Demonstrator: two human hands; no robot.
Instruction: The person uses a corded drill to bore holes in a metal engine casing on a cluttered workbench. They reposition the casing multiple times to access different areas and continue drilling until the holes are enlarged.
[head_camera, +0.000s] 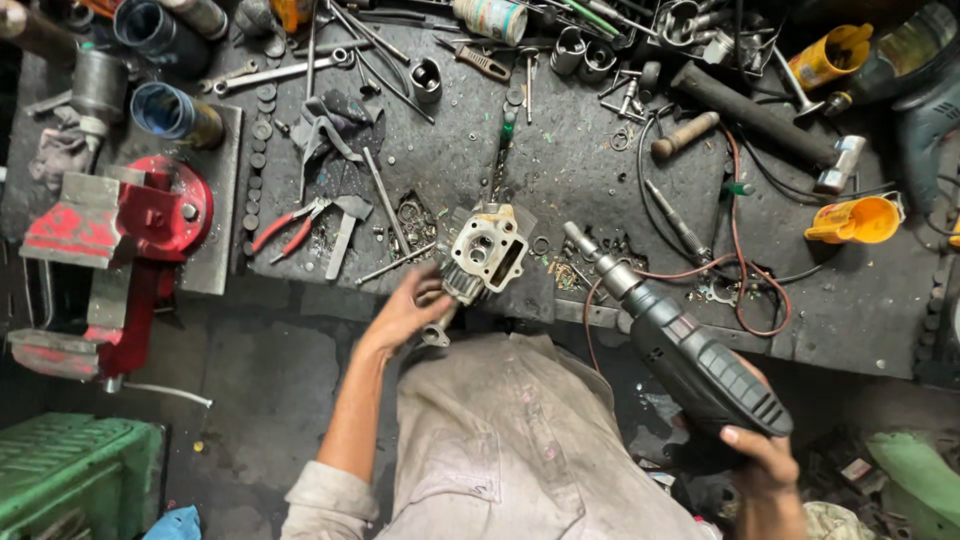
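Note:
My left hand (408, 312) grips a grey metal engine cylinder head (483, 254) by its finned underside, holding it at the front edge of the dark workbench (580, 170). The part's open face with round ports points up. My right hand (762, 462) holds a dark electric drill (690, 355) by its handle, low and to the right. The drill's chuck and bit (585, 245) point up-left toward the cylinder head, a short gap away. A reddish cord (738, 250) runs from the drill across the bench.
A red bench vise (130, 240) is fixed at the left. Red-handled pliers (290, 228), rods, wrenches, sockets and washers litter the bench. A hammer (760, 120) and yellow containers (858, 220) lie at the right. A green crate (75, 470) stands on the floor lower left.

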